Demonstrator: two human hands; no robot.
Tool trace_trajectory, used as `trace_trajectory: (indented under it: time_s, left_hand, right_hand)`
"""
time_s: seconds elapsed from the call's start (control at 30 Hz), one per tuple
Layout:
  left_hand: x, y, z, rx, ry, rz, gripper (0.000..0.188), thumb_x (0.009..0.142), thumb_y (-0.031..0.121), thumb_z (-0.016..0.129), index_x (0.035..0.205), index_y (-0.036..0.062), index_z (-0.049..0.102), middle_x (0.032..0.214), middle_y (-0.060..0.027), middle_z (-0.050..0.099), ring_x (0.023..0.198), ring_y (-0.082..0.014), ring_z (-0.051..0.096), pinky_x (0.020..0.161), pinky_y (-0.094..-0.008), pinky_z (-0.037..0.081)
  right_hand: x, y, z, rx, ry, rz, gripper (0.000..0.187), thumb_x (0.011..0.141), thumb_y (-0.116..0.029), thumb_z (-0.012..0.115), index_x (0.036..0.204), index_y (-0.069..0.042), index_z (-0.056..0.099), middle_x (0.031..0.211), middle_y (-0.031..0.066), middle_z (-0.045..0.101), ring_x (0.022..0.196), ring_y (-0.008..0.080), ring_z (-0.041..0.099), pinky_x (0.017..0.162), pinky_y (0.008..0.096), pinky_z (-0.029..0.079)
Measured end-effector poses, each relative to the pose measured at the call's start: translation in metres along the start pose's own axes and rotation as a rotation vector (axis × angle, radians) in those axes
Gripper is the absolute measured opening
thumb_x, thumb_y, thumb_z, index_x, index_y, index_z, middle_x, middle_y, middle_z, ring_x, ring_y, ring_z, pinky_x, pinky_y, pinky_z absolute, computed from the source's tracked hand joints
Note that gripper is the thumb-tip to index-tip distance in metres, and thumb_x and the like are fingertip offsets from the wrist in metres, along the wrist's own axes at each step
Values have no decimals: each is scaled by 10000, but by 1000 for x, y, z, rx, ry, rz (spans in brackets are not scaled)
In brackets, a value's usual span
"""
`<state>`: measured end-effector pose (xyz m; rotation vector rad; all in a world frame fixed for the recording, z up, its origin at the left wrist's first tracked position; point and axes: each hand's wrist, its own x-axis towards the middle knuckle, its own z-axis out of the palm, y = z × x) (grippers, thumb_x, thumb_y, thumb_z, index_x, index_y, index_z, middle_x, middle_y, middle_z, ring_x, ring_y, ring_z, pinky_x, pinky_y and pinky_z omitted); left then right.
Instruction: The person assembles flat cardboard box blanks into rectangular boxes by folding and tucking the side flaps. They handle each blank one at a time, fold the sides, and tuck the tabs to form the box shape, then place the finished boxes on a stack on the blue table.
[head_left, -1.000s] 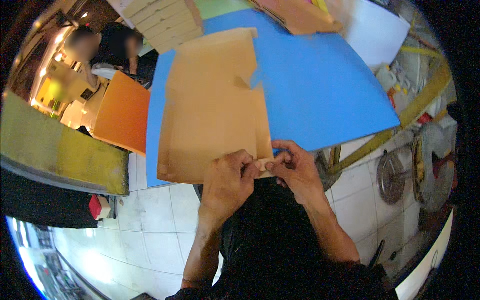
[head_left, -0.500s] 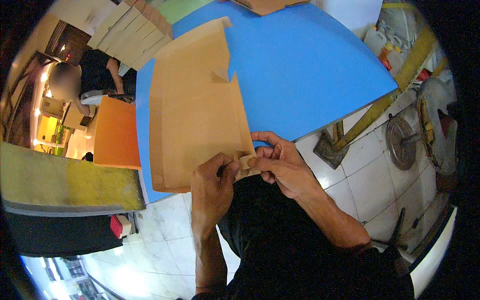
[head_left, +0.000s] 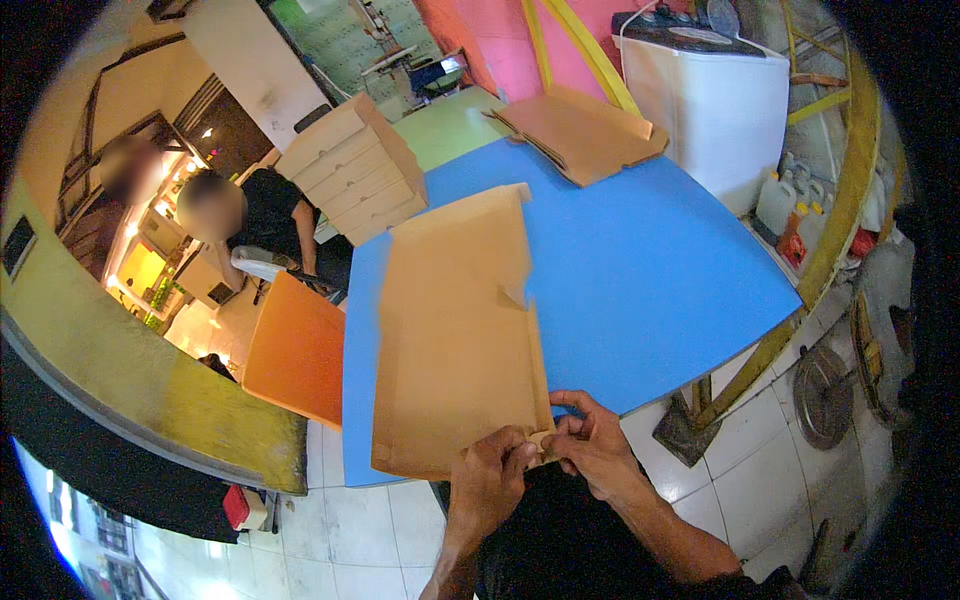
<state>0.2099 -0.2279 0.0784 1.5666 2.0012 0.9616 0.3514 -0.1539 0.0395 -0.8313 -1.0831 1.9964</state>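
Note:
A brown cardboard box blank (head_left: 455, 340) lies on the blue tabletop (head_left: 650, 280), its long side running away from me and low flaps along its edges. At its near right corner, my left hand (head_left: 488, 482) pinches the cardboard between thumb and fingers. My right hand (head_left: 598, 452) is closed on a small folded flap at that same corner, right beside the left. The two hands nearly touch, and their fingers partly cover the flap. Halfway along the blank's right edge, another flap sticks up a little.
Folded cardboard boxes (head_left: 350, 170) are stacked at the far left. Flat cardboard blanks (head_left: 585, 130) lie on the far edge. An orange chair (head_left: 298, 345) stands left of the table, near a seated person (head_left: 282, 220). A white washing machine (head_left: 705, 110) and plastic jugs (head_left: 778, 205) are back right.
The view has tilted up, so the table and hands sit lower and the far wall and washing machine show. Both hands keep hold of the same corner of the box blank.

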Motion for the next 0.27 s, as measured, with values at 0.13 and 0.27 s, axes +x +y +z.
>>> trace_trajectory:
  time_s: [0.13, 0.27]
  left_hand:
    - [4, -3, -1, -6, -18, 7, 141, 894, 145, 634, 819, 28, 612, 678, -150, 626, 625, -302, 632, 586, -383, 477]
    - [4, -7, -6, -198, -45, -34, 149, 887, 171, 653, 907, 25, 629, 782, -161, 687, 707, -257, 683, 640, -402, 512]
  right_hand:
    - [2, 3, -1, -109, 0, -28, 547, 783, 11, 696, 1283, -17, 475, 696, 16, 586, 531, 73, 521, 447, 222, 430]
    - [3, 5, -4, -95, 27, -21, 568, 785, 11, 706, 1299, -33, 468, 754, 48, 631, 572, 91, 562, 465, 231, 468]
